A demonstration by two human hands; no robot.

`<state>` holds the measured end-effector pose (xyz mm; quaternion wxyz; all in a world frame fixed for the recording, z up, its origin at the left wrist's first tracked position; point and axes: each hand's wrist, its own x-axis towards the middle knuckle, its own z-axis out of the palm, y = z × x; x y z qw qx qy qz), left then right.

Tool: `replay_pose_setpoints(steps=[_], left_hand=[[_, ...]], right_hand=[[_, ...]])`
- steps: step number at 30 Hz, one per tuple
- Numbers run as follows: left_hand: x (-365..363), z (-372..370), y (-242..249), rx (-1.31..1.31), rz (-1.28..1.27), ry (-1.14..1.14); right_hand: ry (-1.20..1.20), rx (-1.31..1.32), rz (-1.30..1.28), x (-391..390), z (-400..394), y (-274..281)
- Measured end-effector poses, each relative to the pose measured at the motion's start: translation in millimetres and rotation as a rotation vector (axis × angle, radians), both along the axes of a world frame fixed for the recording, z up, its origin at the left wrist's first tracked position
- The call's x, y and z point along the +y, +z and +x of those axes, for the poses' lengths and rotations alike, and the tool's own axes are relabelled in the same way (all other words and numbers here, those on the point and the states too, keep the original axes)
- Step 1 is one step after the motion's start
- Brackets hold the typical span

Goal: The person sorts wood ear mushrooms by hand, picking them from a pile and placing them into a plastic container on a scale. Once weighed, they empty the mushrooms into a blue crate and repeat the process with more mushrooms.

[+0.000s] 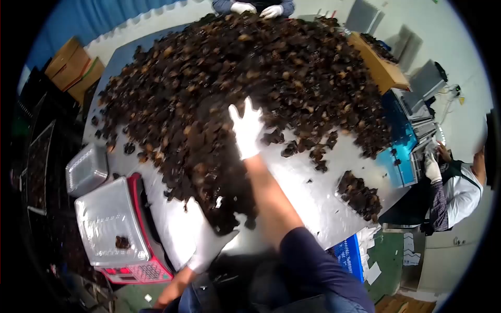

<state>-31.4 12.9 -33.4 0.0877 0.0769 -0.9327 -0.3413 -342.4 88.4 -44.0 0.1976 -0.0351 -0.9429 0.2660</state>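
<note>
A broad heap of dark brown, curled, glossy pieces (250, 57), resembling wood ear mushrooms, covers much of the metal table (292, 177). My right hand (246, 128), in a white glove, reaches over the middle of the heap with its fingers spread and nothing visible in them. Slightly blurred, that arm stretches forward. My left hand (203, 237), gloved in white too, lies low at the heap's near edge, its fingers and thumb apart beside the pieces. Glare hides some of its outline. A small white scrap (219, 201) lies among the pieces between my hands.
On the left, a red scale (138, 268) carries a clear plastic tray (112, 224) with one dark piece; another clear tray (87, 169) sits behind. A small separate pile (360, 197) lies right. Co-workers' gloved hands (255, 9) show across the table and at right. A blue basket (348, 255) stands below.
</note>
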Motion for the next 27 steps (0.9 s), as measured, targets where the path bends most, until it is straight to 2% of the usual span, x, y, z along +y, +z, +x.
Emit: replay_pose_setpoints(steps=[1, 2, 3, 4, 5, 6, 8, 11, 13, 14, 15, 17, 19, 21, 22, 25, 27], left_hand=[[2, 0, 1, 0.053, -0.017, 0.013], [4, 1, 6, 0.037, -0.087, 0.034], [4, 2, 5, 0.076, 0.058, 0.016], [3, 2, 2, 0.084, -0.046, 0.018], [1, 3, -2, 0.093, -0.151, 0.023], [1, 4, -1, 0.141, -0.089, 0.004], [-1, 4, -6, 0.192, -0.030, -0.012], [0, 16, -17, 0.245, -0.042, 0.028], [3, 25, -18, 0.163, -0.172, 0.041], [5, 36, -16, 0.169, -0.130, -0.027], [6, 44, -4, 0.068, -0.178, -0.135], [7, 59, -15, 0.096, -0.242, -0.399], [7, 77, -19, 0.080, -0.205, -0.449], [-5, 91, -16, 0.116, -0.090, -0.611], [-10, 97, -10, 0.105, -0.109, -0.619], [-25, 106, -11, 0.090, -0.129, -0.623], [-29, 109, -17, 0.107, -0.135, -0.591]], right_hand=[[0.041, 0.256, 0.078, -1, -4, 6], [0.219, -0.137, 0.102, 17, -7, 13], [0.275, -0.178, 0.335, 29, -3, 33], [0.403, -0.314, 0.423, 42, -7, 53], [0.432, -0.347, 0.550, 53, -7, 65], [0.473, -0.323, 0.613, 63, 4, 83], [0.524, -0.242, 0.576, 77, 43, 111], [0.634, -0.077, 0.465, 94, 112, 102], [0.677, -0.191, 0.360, 103, 167, 90], [0.693, -0.010, 0.314, 108, 191, 71], [0.712, 0.168, 0.265, 113, 214, 47], [0.751, -0.081, 0.197, 117, 262, 20], [0.770, -0.061, 0.264, 126, 301, 4], [0.851, -0.078, 0.371, 137, 338, 8], [0.948, -0.089, 0.333, 141, 351, 6], [0.929, 0.036, 0.155, 146, 354, 9], [0.681, 0.090, 0.039, 150, 339, 14]])
